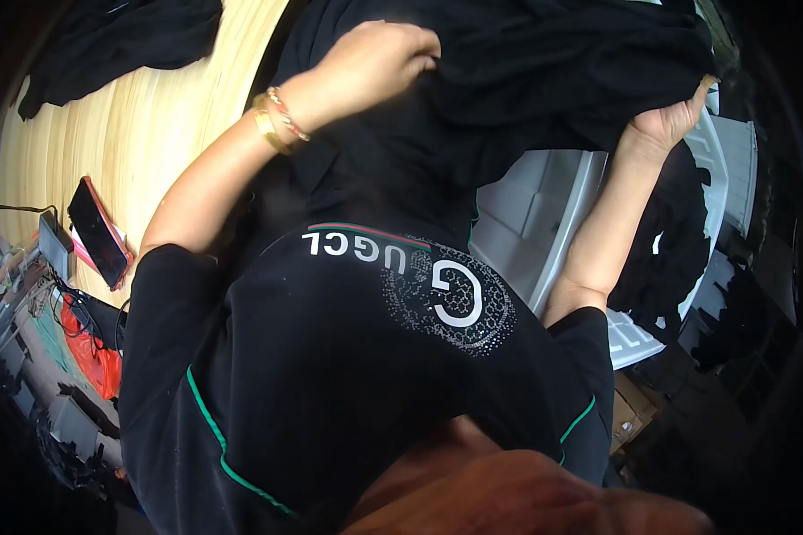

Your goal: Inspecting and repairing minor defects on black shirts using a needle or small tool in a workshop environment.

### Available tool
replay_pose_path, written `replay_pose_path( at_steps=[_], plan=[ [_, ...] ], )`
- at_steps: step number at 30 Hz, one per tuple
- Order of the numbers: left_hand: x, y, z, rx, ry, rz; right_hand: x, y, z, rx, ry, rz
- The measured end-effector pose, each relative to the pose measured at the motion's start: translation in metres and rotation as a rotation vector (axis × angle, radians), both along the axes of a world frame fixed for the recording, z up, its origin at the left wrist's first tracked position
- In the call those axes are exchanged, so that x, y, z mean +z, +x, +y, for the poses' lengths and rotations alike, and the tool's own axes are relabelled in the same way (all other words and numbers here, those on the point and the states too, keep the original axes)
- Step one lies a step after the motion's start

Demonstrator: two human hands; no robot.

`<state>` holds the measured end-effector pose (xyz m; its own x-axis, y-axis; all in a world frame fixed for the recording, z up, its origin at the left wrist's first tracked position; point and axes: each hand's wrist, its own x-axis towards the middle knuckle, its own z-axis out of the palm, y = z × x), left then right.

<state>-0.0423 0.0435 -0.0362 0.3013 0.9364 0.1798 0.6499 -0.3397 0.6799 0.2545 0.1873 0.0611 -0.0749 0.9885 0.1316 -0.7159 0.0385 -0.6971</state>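
Note:
A large piece of black cloth (544, 76) is spread across the top of the view and hangs in folds in front of me. My left hand (379, 62), with bracelets on its wrist, has its fingers curled and pinched at the left part of the cloth. Farther right, my right hand (674, 120) grips the cloth's right edge, arm stretched out. The thumb side shows there, while its other fingers are mostly hidden. Whether the cloth is a particular garment I cannot tell.
A light wooden table (125, 143) lies on the left, bearing another dark cloth (134, 45) and a phone (100, 234). Cables and a red plastic bag (89, 352) are lower left. On the right, a white plastic basket (709, 178) holds black cloth; a cardboard box (632, 410) sits below.

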Motion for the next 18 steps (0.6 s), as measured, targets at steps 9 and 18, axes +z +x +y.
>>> replay_pose_path(
  at_steps=[9,18],
  plan=[
    [0.074,-0.166,-0.012,-0.207,-0.477,-1.798,0.007,-0.002,-0.010,0.501,0.045,-0.150],
    [0.056,-0.071,0.001,0.539,-0.004,-1.257,-0.023,-0.006,-0.013,0.073,0.046,-0.853]
  ],
)
